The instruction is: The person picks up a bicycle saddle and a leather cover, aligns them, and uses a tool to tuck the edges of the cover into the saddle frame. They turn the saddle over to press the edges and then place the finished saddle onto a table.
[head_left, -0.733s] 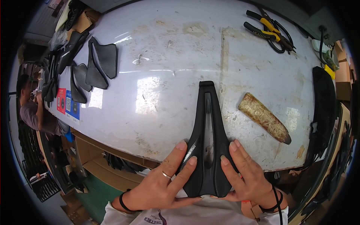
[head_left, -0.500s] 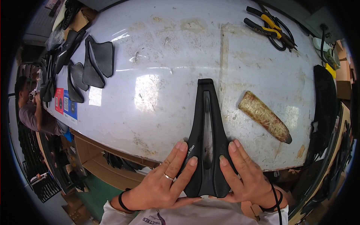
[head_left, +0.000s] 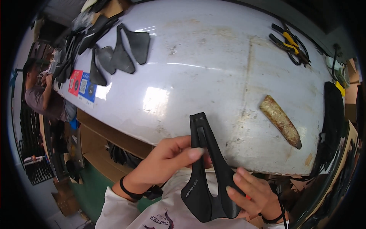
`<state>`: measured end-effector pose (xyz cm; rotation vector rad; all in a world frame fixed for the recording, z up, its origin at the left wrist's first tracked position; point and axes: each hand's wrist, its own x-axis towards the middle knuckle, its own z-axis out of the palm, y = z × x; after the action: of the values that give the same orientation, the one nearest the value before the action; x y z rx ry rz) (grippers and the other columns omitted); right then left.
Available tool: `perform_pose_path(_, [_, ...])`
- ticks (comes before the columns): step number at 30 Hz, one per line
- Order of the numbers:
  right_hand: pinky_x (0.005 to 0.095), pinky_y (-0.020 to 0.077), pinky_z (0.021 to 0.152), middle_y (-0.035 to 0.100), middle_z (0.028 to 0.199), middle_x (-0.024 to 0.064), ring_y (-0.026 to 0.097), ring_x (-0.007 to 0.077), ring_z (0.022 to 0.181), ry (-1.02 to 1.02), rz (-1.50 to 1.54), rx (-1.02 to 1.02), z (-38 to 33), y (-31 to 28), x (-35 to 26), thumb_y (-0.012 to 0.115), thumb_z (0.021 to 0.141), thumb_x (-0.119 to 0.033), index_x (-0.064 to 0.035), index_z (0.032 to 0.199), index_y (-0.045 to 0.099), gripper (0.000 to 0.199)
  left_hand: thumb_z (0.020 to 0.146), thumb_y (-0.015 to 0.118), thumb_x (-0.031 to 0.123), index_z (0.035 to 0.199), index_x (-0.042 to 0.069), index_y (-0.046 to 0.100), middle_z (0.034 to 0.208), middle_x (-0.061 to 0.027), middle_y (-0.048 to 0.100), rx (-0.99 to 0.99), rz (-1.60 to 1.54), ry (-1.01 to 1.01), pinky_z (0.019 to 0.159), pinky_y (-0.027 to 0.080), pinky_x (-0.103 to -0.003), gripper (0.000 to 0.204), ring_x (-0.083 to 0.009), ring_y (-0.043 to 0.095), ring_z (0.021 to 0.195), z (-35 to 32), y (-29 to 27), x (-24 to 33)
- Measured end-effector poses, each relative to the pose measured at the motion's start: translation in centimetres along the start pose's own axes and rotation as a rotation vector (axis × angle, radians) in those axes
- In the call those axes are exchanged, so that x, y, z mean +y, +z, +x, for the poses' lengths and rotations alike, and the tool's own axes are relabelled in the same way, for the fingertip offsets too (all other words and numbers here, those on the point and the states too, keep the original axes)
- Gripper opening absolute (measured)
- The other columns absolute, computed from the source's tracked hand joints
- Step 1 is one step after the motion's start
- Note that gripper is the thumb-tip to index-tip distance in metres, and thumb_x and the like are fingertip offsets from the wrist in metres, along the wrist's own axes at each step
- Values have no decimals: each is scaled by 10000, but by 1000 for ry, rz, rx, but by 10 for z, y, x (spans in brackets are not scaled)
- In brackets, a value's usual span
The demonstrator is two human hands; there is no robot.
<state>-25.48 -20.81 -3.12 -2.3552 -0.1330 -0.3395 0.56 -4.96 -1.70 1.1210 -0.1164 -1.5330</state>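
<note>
A black bicycle saddle (head_left: 223, 168) with a long central slot is held between my hands, its narrow nose pointing away from me, just off the near table edge. My left hand (head_left: 171, 156) is closed on the left side near the nose, thumb on top and fingers curling beneath. At the wide rear, my right hand (head_left: 253, 194) grips the right wing, with fingertips over its edge. The underside of the saddle is hidden. To the right on the table lies a brown, tape-wrapped tool (head_left: 281, 122) with a dark tip.
Black saddle covers (head_left: 124, 53) lie at the far left of the white table (head_left: 206, 87), by a red and blue card (head_left: 82, 86). Yellow-handled pliers (head_left: 289, 44) rest far right, near black cloth (head_left: 331, 122). An open cardboard box (head_left: 103, 152) stands below left; a co-worker (head_left: 42, 91) is beyond.
The saddle has come up and toward me, off the table edge. My left hand has moved from its rear wing to near the nose. The view has shifted.
</note>
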Motion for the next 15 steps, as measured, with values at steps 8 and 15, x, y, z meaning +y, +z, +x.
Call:
perform_pose_path(8, [449,609,910,620,1363,234,645,441,1233,66,-152,-76,-5,-5,-22,487,1072,-465,-125,1250,724,451,1031,639,125,1174,-80,652,1019,-163,740,-31,96,77,836,591,-334,250,-207,731,913,-9,2,-11])
perform_pose_path(15, [453,602,925,628,1355,229,643,445,1238,72,-182,-80,-3,-10,-25,517,1061,-450,-132,1256,716,423,1038,679,252,1037,-4,696,669,68,543,-49,298,120,522,339,-240,256,-11,433,619,-14,3,-22])
